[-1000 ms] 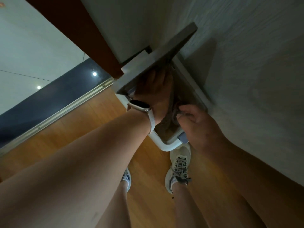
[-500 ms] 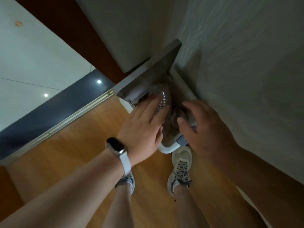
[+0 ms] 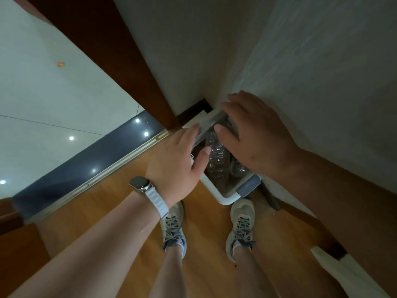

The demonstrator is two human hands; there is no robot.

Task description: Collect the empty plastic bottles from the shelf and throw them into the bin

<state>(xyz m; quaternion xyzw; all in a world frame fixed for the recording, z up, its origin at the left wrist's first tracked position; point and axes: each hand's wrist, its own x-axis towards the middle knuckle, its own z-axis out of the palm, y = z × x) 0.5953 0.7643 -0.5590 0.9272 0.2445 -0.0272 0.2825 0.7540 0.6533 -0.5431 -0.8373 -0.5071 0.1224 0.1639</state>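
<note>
A white bin (image 3: 228, 199) stands on the floor against the wall, its grey lid (image 3: 209, 124) tipped up. Two clear, crumpled plastic bottles (image 3: 217, 161) (image 3: 237, 167) lie inside it. My left hand (image 3: 178, 162), with a watch on the wrist, hovers over the bin's left side, fingers apart, fingertips next to the lid. My right hand (image 3: 255, 136) is spread over the bin's right side. Its thumb lies against the lid's inner face and its fingers reach over the lid's top edge. Neither hand holds a bottle.
The bin sits in a corner between a pale wall (image 3: 311, 72) and a dark wooden frame (image 3: 120, 61). My two feet in light sneakers (image 3: 241, 226) stand on the wooden floor just before the bin. A metal floor strip (image 3: 101, 175) runs on the left.
Both hands have come up out of the bin and let go of the bottles, which now lie inside. The view has pulled back and the lid stands steeper.
</note>
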